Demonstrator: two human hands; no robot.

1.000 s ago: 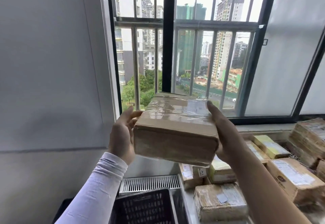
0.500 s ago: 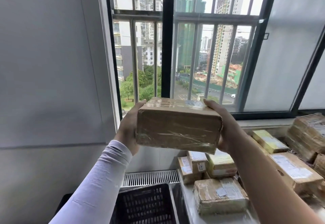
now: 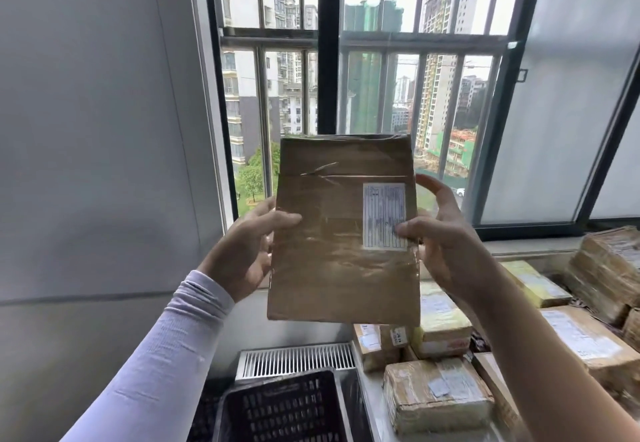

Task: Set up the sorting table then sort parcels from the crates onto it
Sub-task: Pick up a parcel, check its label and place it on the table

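I hold a brown cardboard parcel (image 3: 332,251) wrapped in clear tape up in front of the window, its broad face with a white shipping label turned toward me. My left hand (image 3: 242,254) grips its left edge, thumb across the front. My right hand (image 3: 446,244) grips the right edge, thumb on the label and fingers behind. Below at the right, the sorting table (image 3: 372,417) carries several taped parcels (image 3: 436,396). A black slotted crate (image 3: 284,410) stands at the lower middle, left of the table.
A barred window (image 3: 363,60) fills the wall ahead, with a grey wall (image 3: 97,129) to its left. A white vent grille (image 3: 294,360) lies behind the crate. More parcels (image 3: 609,268) are stacked at the far right by the sill.
The parcel has been tipped up from lying flat, so its labelled broad face now points at me. Both hands shifted their grip along its side edges.
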